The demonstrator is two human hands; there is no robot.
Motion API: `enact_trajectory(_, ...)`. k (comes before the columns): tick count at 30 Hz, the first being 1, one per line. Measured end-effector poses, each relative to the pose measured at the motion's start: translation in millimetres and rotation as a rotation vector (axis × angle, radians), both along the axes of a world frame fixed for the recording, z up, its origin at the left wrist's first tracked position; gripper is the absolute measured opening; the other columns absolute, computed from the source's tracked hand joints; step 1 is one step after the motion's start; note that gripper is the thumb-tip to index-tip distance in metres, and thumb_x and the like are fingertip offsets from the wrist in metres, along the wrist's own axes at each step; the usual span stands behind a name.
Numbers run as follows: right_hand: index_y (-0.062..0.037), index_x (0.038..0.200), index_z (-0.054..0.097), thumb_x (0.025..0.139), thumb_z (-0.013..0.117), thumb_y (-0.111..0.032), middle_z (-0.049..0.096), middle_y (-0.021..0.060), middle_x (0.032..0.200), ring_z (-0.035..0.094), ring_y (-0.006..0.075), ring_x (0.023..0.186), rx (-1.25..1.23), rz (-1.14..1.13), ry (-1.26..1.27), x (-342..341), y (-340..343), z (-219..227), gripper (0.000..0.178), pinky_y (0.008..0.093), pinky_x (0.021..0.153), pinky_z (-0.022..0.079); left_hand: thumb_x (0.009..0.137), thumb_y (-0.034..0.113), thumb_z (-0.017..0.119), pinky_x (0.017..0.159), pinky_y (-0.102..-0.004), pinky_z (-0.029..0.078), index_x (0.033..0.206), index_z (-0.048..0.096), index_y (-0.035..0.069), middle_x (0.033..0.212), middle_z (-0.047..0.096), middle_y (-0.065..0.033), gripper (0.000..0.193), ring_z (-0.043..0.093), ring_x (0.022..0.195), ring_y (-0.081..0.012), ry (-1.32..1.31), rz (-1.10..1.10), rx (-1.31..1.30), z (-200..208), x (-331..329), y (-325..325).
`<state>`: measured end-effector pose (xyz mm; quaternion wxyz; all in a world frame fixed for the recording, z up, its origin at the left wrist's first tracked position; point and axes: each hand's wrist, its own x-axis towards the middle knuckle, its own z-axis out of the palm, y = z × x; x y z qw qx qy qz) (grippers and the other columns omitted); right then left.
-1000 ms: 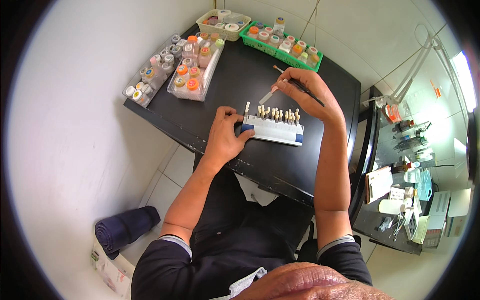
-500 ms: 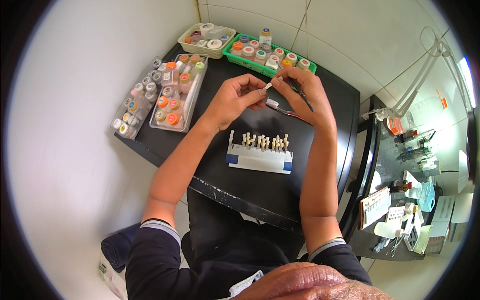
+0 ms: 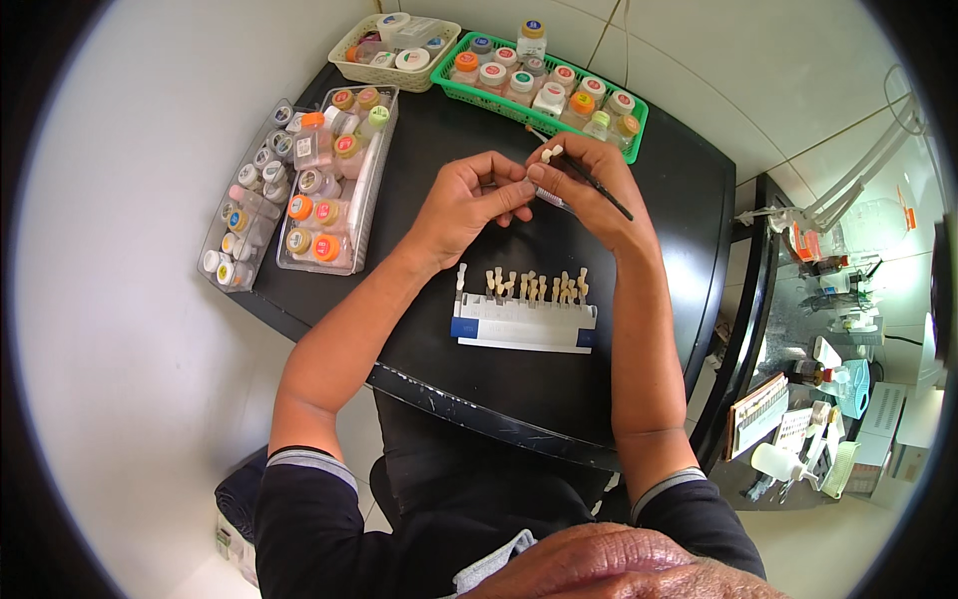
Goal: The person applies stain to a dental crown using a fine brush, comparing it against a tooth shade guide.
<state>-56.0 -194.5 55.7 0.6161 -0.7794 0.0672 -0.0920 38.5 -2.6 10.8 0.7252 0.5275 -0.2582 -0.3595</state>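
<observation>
My left hand (image 3: 469, 208) is closed in a pinch, thumb against fingers, its tips close to those of my right hand; what they hold is hidden. My right hand (image 3: 599, 195) is closed around a thin dark-handled brush (image 3: 597, 185), which slants across it. A small white tooth-shaped piece (image 3: 553, 153) shows at its index finger and thumb. Under the hands, a toothbrush head (image 3: 549, 197) with white bristles is partly covered. Nearer to me a white dental shade guide (image 3: 524, 326) with blue ends lies on the black table, several tooth-shaped tabs (image 3: 534, 288) standing along it.
Clear trays (image 3: 361, 225) of capped jars stand at the left. At the back are a cream basket (image 3: 344, 72) and a green basket (image 3: 459, 92) with bottles. A side counter (image 3: 733, 489) at the right carries a lamp arm (image 3: 833, 205), bottles and cards.
The small tooth-shaped piece, earlier between both hands' fingertips, now shows up at my right fingers. My right hand has turned, with the brush handle more exposed. The whole view has shifted slightly.
</observation>
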Motion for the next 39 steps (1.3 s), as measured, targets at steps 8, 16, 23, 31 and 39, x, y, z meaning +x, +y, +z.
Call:
enact_trajectory(8,-0.0026,0.094,0.073,0.095,0.088,-0.022,0.072,0.0006,0.093,0.064,0.0083,0.090,0.028,-0.035,0.110,-0.5,-0.5,2.0,0.024,0.0272,0.080,0.051,0.104,0.013,0.080,0.069,-0.0231,0.050,0.111,0.073,0.005,0.097,0.075,-0.0029,0.013,0.073,0.083,-0.0106,-0.035,-0.025,0.006,-5.7,1.6,-0.7)
enact_trajectory(16,0.0018,0.124,0.074,0.115,0.064,-0.023,0.073,0.0055,0.088,0.070,0.0138,0.088,0.157,-0.195,-0.301,-14.7,-7.4,33.6,0.028,0.0291,0.084,0.057,0.106,0.013,0.076,0.071,-0.0229,0.049,0.122,0.074,0.004,0.100,0.075,-0.0015,0.019,0.072,0.088,-0.0102,0.008,0.046,-0.047,-6.6,-2.8,-3.9)
enact_trajectory(23,0.0031,0.108,0.078,0.112,0.071,-0.029,0.070,0.0020,0.075,0.068,0.0077,0.073,-0.089,-0.228,-0.253,-16.8,-6.1,36.5,0.033,0.0252,0.066,0.052,0.109,0.017,0.073,0.072,-0.0231,0.047,0.129,0.074,0.001,0.097,0.072,-0.0006,0.026,0.069,0.085,-0.0086,-0.013,0.055,-0.025,-12.5,-0.8,-3.5)
enact_trajectory(31,0.0009,0.103,0.078,0.106,0.077,-0.023,0.077,0.0078,0.075,0.074,0.0108,0.071,-0.251,-0.255,-0.243,-9.4,6.9,32.1,0.025,0.0271,0.066,0.056,0.108,0.016,0.073,0.070,-0.0226,0.047,0.126,0.074,0.001,0.097,0.073,-0.0014,0.024,0.069,0.084,-0.0088,0.014,0.056,-0.046,-10.8,-1.6,-3.0)
enact_trajectory(39,0.0004,0.103,0.080,0.102,0.081,-0.023,0.078,0.0087,0.076,0.075,0.0129,0.070,-0.333,-0.316,-0.345,-10.4,7.5,33.7,0.023,0.0282,0.065,0.055,0.107,0.016,0.074,0.064,-0.0205,0.046,0.124,0.075,0.001,0.096,0.073,-0.0016,0.023,0.070,0.080,-0.0077,0.024,0.041,-0.021,-8.6,-3.4,-2.5)
